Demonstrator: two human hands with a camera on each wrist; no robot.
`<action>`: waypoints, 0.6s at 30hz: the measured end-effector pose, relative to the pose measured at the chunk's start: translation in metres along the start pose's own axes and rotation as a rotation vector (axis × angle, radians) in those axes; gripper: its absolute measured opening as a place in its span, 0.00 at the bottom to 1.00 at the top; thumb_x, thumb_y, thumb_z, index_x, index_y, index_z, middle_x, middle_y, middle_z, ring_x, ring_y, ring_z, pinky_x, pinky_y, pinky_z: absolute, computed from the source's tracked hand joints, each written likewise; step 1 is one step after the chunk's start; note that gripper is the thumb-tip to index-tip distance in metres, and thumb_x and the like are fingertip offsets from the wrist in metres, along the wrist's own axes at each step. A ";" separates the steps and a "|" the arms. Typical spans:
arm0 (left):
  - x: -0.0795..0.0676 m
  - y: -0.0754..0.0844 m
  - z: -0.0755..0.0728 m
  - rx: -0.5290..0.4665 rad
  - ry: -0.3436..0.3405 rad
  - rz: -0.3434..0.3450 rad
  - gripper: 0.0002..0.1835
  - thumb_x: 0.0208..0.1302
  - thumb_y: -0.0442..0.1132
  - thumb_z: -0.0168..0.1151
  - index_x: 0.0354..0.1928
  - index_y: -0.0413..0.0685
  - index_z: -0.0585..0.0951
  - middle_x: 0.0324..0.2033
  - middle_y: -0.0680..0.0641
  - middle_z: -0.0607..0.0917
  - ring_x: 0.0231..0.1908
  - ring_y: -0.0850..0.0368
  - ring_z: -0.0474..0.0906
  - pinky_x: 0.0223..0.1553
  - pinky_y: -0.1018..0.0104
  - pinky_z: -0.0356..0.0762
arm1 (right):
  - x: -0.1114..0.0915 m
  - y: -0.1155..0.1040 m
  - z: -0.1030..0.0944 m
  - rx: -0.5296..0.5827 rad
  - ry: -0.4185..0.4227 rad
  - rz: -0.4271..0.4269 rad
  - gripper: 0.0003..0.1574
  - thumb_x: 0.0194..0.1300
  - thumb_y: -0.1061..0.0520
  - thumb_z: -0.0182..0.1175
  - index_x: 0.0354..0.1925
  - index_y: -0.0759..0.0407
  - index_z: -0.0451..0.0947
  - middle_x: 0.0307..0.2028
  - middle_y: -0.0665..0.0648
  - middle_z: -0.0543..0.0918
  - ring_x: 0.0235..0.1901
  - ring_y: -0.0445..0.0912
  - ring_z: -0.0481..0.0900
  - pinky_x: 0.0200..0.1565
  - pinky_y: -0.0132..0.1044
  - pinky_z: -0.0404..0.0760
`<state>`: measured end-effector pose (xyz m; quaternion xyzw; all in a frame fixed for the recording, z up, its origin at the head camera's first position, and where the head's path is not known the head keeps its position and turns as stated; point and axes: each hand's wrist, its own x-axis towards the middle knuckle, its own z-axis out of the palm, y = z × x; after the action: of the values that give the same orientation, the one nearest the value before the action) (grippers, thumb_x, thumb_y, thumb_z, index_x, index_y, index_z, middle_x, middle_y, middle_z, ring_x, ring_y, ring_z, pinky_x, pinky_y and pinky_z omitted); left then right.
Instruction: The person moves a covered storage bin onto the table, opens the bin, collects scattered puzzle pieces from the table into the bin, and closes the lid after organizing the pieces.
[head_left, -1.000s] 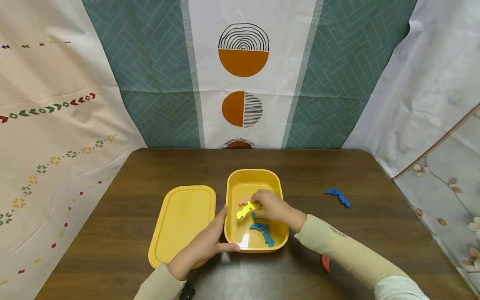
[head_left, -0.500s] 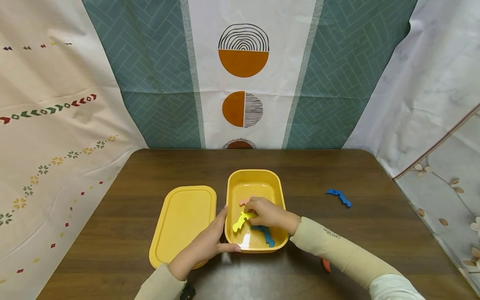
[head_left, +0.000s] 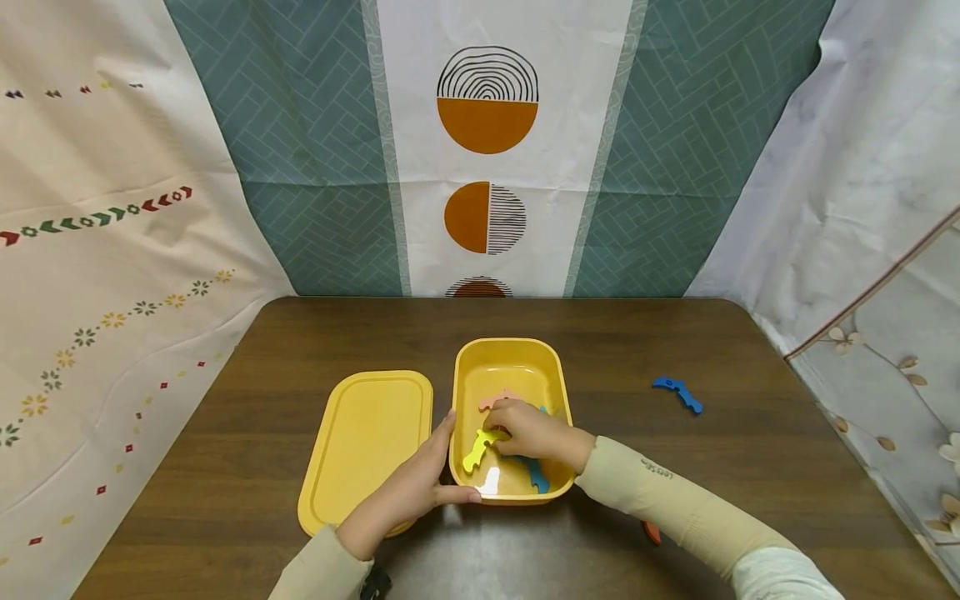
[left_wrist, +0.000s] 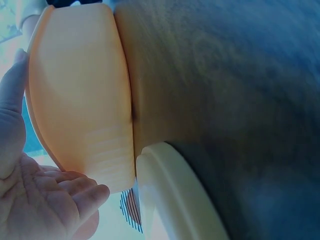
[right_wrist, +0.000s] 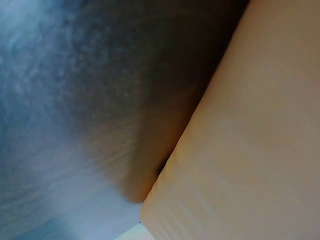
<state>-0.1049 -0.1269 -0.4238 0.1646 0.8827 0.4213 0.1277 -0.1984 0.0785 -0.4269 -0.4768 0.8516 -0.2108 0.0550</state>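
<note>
My left hand (head_left: pixel 420 479) rests against the yellow bin (head_left: pixel 562 400), its fingers along the left wall and the thumb on the near rim. The left wrist view shows the same hand (left_wrist: pixel 45 195) with extended fingers touching the bin's outer wall (left_wrist: pixel 80 95). Inside the bin, my right hand (head_left: pixel 532 432) pinches a flat, wavy-edged yellow piece (head_left: pixel 477 452) near its upper end. A salmon-pink piece (head_left: pixel 491 401) lies beyond the fingers. A blue piece (head_left: pixel 537 477) lies partly hidden beneath the hand. The right wrist view has only the bin's outer wall and the table, no hand.
A yellow lid (head_left: pixel 367 446) lies flat on the brown table (head_left: pixel 615 333), left of the bin. Farther right is another blue piece (head_left: pixel 678 395). An orange-red piece (head_left: pixel 652 532) shows partly below my right sleeve. Patterned cloths hang behind and beside the table.
My right hand has moved slightly left and nearer within the bin, bringing the yellow piece toward the near left corner. The blue piece is more covered now. My left hand has stayed put.
</note>
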 end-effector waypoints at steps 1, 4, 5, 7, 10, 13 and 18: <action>0.000 0.000 0.000 -0.004 0.000 -0.001 0.60 0.52 0.51 0.71 0.73 0.34 0.42 0.73 0.33 0.47 0.71 0.39 0.48 0.67 0.42 0.53 | 0.000 0.000 0.001 -0.008 -0.003 -0.005 0.10 0.52 0.64 0.66 0.36 0.63 0.83 0.30 0.52 0.80 0.30 0.39 0.69 0.44 0.33 0.73; 0.001 0.000 0.000 -0.011 0.002 -0.008 0.60 0.52 0.51 0.71 0.74 0.35 0.42 0.73 0.34 0.47 0.72 0.40 0.48 0.67 0.42 0.53 | 0.000 0.001 0.003 -0.024 -0.006 -0.023 0.10 0.53 0.64 0.66 0.38 0.63 0.84 0.32 0.53 0.81 0.32 0.40 0.71 0.42 0.31 0.74; 0.001 0.000 0.000 -0.013 0.002 -0.009 0.60 0.52 0.51 0.71 0.74 0.35 0.42 0.73 0.34 0.47 0.72 0.40 0.48 0.67 0.42 0.53 | 0.000 0.002 0.003 -0.026 -0.005 -0.028 0.10 0.54 0.64 0.66 0.38 0.63 0.84 0.33 0.53 0.81 0.32 0.40 0.71 0.42 0.30 0.74; 0.002 0.000 0.000 -0.014 0.003 -0.014 0.60 0.52 0.51 0.71 0.74 0.36 0.42 0.73 0.35 0.47 0.72 0.40 0.48 0.67 0.42 0.53 | 0.000 0.003 0.005 -0.028 -0.005 -0.036 0.11 0.54 0.64 0.66 0.39 0.63 0.84 0.33 0.54 0.81 0.32 0.40 0.71 0.42 0.29 0.74; 0.002 -0.001 0.000 -0.014 0.002 -0.017 0.60 0.52 0.51 0.71 0.74 0.36 0.42 0.73 0.35 0.47 0.72 0.41 0.48 0.67 0.42 0.53 | 0.000 0.005 0.007 -0.031 -0.002 -0.044 0.11 0.54 0.64 0.67 0.39 0.64 0.84 0.34 0.54 0.81 0.32 0.40 0.71 0.41 0.29 0.74; 0.002 -0.001 0.000 -0.014 0.000 -0.019 0.60 0.52 0.52 0.71 0.74 0.36 0.42 0.73 0.35 0.47 0.72 0.41 0.47 0.67 0.43 0.53 | -0.001 0.005 0.008 -0.034 0.003 -0.052 0.12 0.55 0.64 0.67 0.40 0.64 0.84 0.34 0.54 0.82 0.32 0.41 0.71 0.40 0.30 0.74; 0.001 -0.001 0.001 -0.006 0.001 -0.011 0.60 0.51 0.52 0.72 0.74 0.36 0.42 0.73 0.35 0.47 0.72 0.41 0.47 0.67 0.43 0.53 | -0.001 0.004 0.008 -0.045 0.002 -0.056 0.11 0.55 0.64 0.67 0.40 0.64 0.83 0.35 0.55 0.82 0.32 0.41 0.72 0.41 0.30 0.74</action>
<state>-0.1059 -0.1267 -0.4251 0.1594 0.8823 0.4233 0.1301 -0.1991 0.0790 -0.4355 -0.5011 0.8426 -0.1937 0.0373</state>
